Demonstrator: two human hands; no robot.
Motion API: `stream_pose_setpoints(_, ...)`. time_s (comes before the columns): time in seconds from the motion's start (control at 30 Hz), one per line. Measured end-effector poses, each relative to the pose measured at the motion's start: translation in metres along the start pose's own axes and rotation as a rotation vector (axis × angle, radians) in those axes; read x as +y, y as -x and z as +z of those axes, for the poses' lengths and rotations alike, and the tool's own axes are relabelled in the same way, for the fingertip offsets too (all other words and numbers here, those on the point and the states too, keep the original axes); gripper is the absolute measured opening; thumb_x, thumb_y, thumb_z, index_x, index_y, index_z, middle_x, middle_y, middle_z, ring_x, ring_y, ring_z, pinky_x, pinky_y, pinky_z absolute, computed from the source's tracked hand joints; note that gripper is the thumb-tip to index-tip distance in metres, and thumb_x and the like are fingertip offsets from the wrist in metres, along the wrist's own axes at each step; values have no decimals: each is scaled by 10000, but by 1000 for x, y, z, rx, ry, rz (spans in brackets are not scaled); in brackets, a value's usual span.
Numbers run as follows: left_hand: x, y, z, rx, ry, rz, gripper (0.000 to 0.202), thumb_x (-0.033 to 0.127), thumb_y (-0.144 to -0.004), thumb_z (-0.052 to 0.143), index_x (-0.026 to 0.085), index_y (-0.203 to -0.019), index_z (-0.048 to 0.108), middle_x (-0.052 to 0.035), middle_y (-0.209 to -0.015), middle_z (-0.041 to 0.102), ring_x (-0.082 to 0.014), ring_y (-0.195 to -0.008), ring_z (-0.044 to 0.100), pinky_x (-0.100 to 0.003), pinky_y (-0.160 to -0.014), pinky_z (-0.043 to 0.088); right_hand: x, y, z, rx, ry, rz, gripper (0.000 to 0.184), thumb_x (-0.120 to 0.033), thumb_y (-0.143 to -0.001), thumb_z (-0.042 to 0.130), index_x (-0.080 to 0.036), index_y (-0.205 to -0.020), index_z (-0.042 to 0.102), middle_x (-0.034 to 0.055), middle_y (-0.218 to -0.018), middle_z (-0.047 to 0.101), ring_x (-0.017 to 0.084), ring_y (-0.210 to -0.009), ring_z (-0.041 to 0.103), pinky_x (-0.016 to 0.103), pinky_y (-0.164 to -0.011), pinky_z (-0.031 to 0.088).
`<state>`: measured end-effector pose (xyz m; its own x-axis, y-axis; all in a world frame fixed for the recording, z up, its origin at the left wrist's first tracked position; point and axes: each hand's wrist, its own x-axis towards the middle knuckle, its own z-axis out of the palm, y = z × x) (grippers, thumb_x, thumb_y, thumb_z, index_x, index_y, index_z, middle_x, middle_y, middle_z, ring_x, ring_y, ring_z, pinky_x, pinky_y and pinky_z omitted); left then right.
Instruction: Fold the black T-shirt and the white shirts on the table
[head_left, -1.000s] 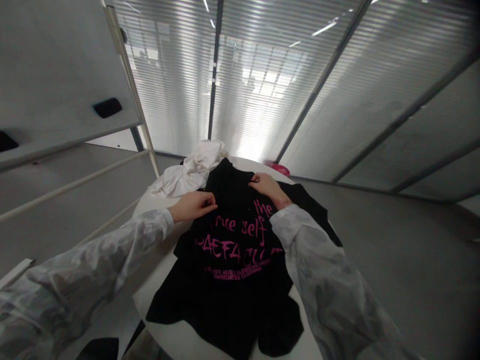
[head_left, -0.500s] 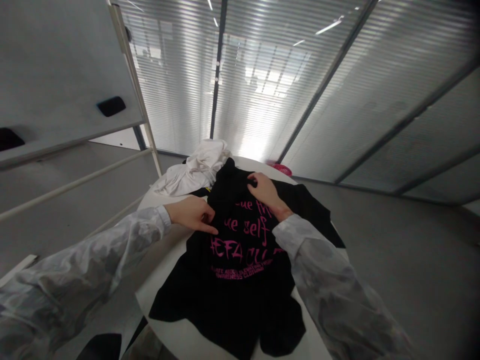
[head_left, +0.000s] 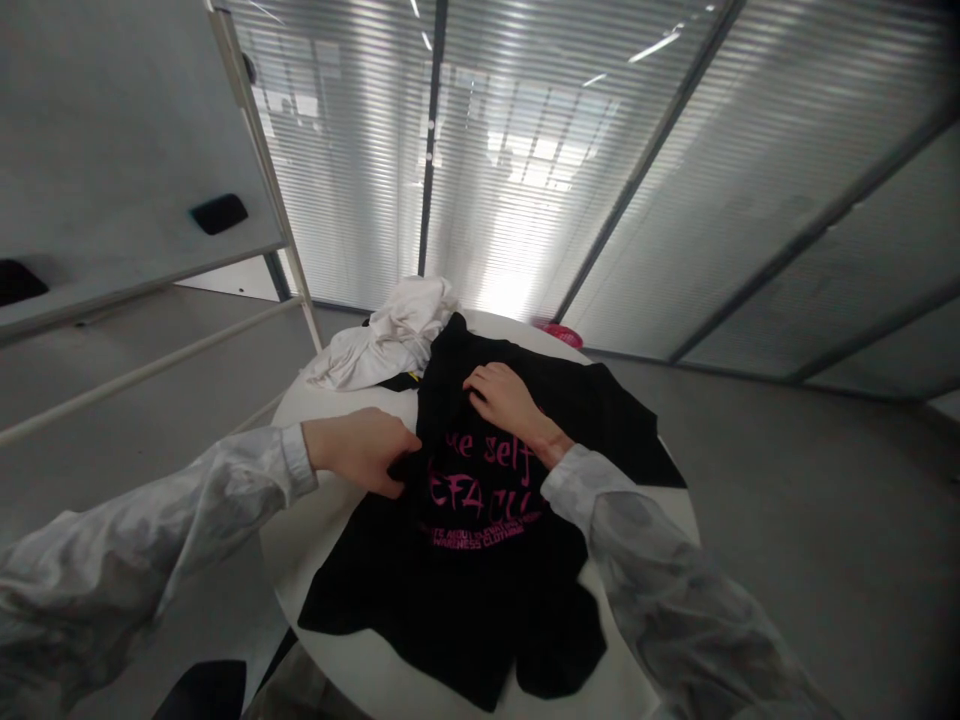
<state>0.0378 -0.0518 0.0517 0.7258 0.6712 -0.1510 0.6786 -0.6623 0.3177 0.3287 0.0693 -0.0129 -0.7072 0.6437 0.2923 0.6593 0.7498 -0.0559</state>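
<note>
A person's two bare hands work at a black garment point(head_left: 450, 590) with pink lettering point(head_left: 484, 495), spread on a round white desk point(head_left: 296, 525). Picture a clock face laid over the garment, its centre below the lettering's top line and 12 o'clock pointing away from the person. The garment's long axis runs roughly from 12 to 6, with another stretch of black cloth reaching out towards 2 o'clock.

The left hand point(head_left: 366, 450) is between 9 and 10 o'clock, at the garment's left edge, so the bulk of the cloth lies to its right, from 2 round to 5 o'clock. Its fingers are curled and the thumb sits low; whether they pinch the cloth cannot be told against the black.

The right hand point(head_left: 510, 405) is between 12 and 1 o'clock, above the lettering. It is the nearer of the two to the garment's far end. Palm down, with fingers half bent, it reaches to the cloth; any grip is hidden. Its forearm slants in from 4 o'clock.

A crumpled white cloth point(head_left: 382, 335) lies at 11 o'clock, and a pink object point(head_left: 564, 335) shows at 1, by the desk's far rim.
</note>
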Motion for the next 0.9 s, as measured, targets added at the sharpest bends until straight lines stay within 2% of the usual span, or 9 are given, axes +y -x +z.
stream_pose_setpoints(0.2, -2, -3, 6, 152, -135, -153, 145, 381, -887, 700, 258, -954, 662, -43, -756, 711, -254, -665, 670, -352, -632, 409, 31, -3, -10, 85, 23, 293, 275, -263, -1074, 518, -218, -1190, 763, 147, -1222, 732, 343, -1186, 596, 517, -1131, 427)
stream_pose_setpoints(0.33, -7, -3, 11, 221, -157, -234, 177, 336, -912, 661, 251, -1068, 650, -42, -762, 686, -246, -696, 661, -338, -650, 412, 41, -2, -5, 112, 10, 370, 267, -275, -1059, 526, -216, -1165, 764, 135, -1171, 759, 327, -1129, 630, 501, -1109, 442)
stream_pose_setpoints(0.47, -3, 1, 14, 172, -171, -218, 204, 305, -907, 675, 268, -1108, 663, -25, -708, 655, -239, -653, 644, -336, -642, 411, 37, -2, 9, 71, -41, 339, 222, -258, -1040, 548, -235, -1134, 748, 85, -1105, 804, 285, -1084, 692, 484, -1149, 427)
stream_pose_setpoints(0.63, -10, 5, 17, 116, -244, -238, 174, 259, -862, 716, 248, -1036, 700, -71, -744, 697, -279, -678, 679, -370, -677, 458, 21, -8, 19, 76, -167, 276, 304, -250, -1025, 607, -255, -1322, 672, 45, -1174, 823, 240, -1126, 749, 479, -1238, 394)
stream_pose_setpoints(0.7, -19, 7, 19, 98, -292, -286, 135, 236, -840, 723, 227, -975, 715, -99, -766, 713, -308, -728, 706, -390, -707, 483, 11, -5, 16, 74, -202, 240, 357, -253, -993, 665, -245, -1350, 652, 53, -1207, 816, 242, -1137, 756, 479, -1258, 388)
stream_pose_setpoints(0.8, -33, 7, 23, 101, -302, -346, 49, 267, -856, 714, 220, -870, 712, -104, -763, 716, -305, -757, 718, -381, -722, 486, -10, 10, 5, 112, -236, 154, 283, -280, -983, 706, -241, -1262, 684, 60, -1207, 800, 258, -1150, 740, 488, -1249, 407)
stream_pose_setpoints(0.9, -41, 4, 26, 180, -240, -357, 212, 418, -945, 667, 228, -855, 696, -82, -750, 711, -261, -716, 693, -340, -681, 445, -37, 34, -12, 104, -264, 77, 139, -318, -1002, 721, -245, -1121, 727, 71, -1151, 789, 278, -1129, 719, 476, -1140, 492)
